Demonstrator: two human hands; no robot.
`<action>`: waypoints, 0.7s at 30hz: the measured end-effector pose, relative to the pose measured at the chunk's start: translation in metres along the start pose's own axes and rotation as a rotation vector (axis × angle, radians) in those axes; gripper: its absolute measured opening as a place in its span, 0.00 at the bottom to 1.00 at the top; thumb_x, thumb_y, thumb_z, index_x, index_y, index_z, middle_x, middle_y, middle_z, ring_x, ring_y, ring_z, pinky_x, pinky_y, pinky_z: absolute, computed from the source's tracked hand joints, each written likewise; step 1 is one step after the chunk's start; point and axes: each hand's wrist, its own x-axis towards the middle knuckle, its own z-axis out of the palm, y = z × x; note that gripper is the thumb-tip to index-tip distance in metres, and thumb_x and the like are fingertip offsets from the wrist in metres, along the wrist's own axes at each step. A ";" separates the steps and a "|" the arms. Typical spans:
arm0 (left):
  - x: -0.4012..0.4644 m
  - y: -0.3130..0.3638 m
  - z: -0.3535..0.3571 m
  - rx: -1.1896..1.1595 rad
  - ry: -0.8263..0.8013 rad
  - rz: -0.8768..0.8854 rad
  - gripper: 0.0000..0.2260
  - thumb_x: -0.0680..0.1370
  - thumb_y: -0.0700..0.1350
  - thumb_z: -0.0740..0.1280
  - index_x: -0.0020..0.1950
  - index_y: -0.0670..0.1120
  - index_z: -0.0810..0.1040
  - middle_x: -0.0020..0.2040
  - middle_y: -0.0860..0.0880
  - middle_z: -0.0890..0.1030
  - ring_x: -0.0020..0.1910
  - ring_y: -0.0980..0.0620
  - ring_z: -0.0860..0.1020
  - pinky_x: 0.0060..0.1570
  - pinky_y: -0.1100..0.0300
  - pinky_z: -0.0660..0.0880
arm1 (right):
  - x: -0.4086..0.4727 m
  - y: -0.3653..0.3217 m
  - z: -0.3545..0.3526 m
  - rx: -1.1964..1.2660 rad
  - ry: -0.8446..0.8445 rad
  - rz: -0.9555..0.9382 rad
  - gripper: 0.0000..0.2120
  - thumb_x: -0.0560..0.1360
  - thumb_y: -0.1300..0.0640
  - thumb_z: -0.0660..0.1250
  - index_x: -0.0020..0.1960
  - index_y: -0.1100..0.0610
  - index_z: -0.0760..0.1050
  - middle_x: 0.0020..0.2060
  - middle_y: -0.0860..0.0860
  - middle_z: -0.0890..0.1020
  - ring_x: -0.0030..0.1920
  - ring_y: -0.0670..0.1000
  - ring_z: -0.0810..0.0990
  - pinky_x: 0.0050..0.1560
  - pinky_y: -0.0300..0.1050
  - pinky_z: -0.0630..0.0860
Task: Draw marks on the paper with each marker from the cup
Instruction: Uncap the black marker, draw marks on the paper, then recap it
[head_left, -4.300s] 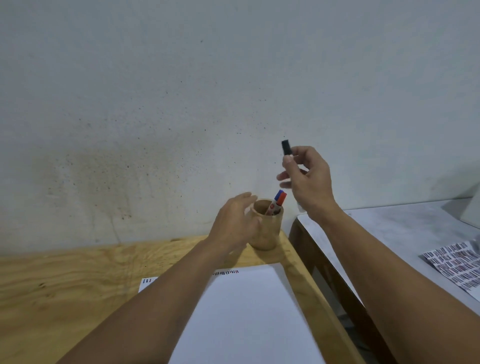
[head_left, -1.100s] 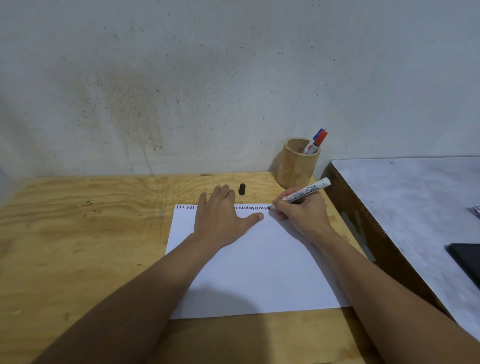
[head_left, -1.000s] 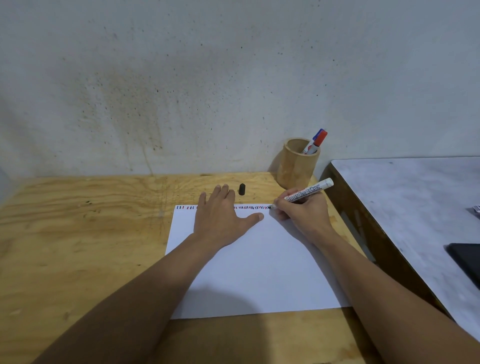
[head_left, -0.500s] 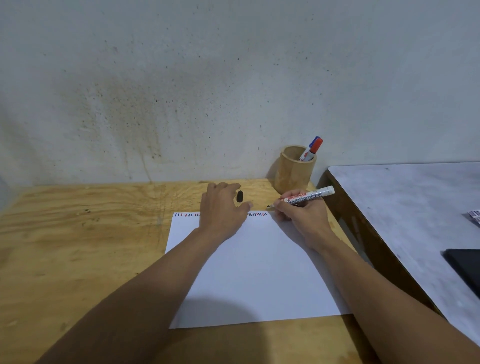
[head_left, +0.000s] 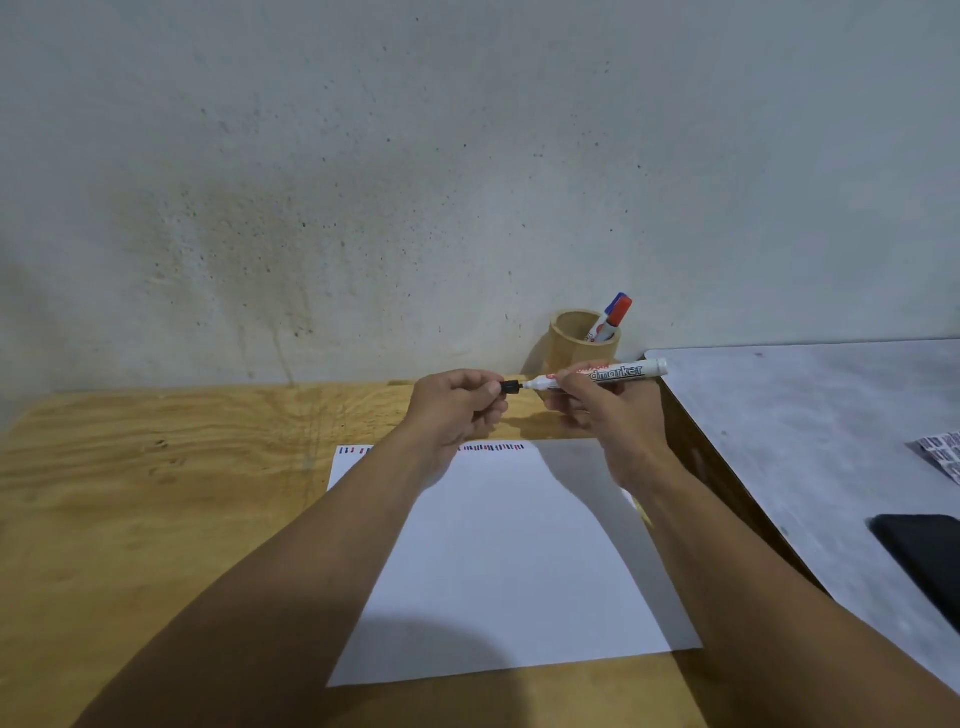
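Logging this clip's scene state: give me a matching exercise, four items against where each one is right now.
Items:
1. black cap
2. white marker
3. red and blue markers
4. paper

Places:
A. standing in the wooden cup
B. flat on the plywood table
C. pinched in the left hand
D. gripped in the right hand

Pairs: 1-C, 2-D, 3-A, 4-B

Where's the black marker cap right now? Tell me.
Head view, centre: the black cap is pinched in the left hand, at the tip of the marker held by the right hand, above the paper.
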 end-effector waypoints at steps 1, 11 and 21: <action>-0.001 0.000 0.001 -0.008 -0.017 -0.010 0.04 0.75 0.34 0.68 0.46 0.40 0.82 0.38 0.42 0.81 0.36 0.50 0.80 0.42 0.59 0.81 | 0.000 0.000 0.000 -0.018 -0.002 -0.008 0.05 0.74 0.64 0.72 0.48 0.65 0.80 0.40 0.61 0.85 0.35 0.52 0.85 0.34 0.42 0.82; -0.004 0.006 0.010 -0.074 -0.091 -0.007 0.03 0.74 0.33 0.68 0.43 0.37 0.81 0.35 0.41 0.81 0.31 0.52 0.80 0.33 0.64 0.79 | 0.006 -0.006 -0.007 -0.180 -0.026 -0.035 0.13 0.73 0.55 0.74 0.47 0.66 0.84 0.36 0.55 0.86 0.36 0.52 0.84 0.39 0.47 0.80; -0.015 0.016 0.041 0.010 -0.101 0.179 0.04 0.72 0.34 0.72 0.45 0.36 0.82 0.37 0.41 0.80 0.32 0.50 0.79 0.36 0.62 0.79 | 0.014 -0.012 -0.009 -0.059 -0.092 0.023 0.14 0.81 0.54 0.64 0.52 0.66 0.77 0.39 0.59 0.79 0.40 0.57 0.79 0.39 0.47 0.75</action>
